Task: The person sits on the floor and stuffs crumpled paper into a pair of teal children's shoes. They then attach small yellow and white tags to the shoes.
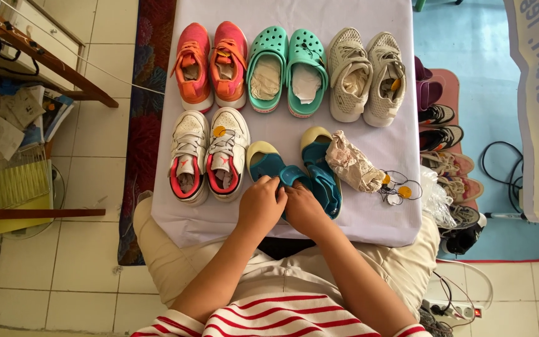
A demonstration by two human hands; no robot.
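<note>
A pair of teal sandals with pale yellow soles lies at the near edge of the cloth-covered table (369, 218). My left hand (261, 206) and my right hand (302, 209) meet over the strap of the left sandal (266, 163), fingers pinching it. The right sandal (320, 168) lies just beside my right hand. A crumpled wad of paper (354, 165) rests to the right of the sandals, with tags on strings (399, 189) next to it.
Orange sneakers (212, 62), green clogs (287, 68) and beige mesh sneakers (366, 72) line the far row. White sneakers (209, 153) sit left of the sandals. More shoes (447, 162) stand on a rack to the right. A wooden bench (45, 59) is at left.
</note>
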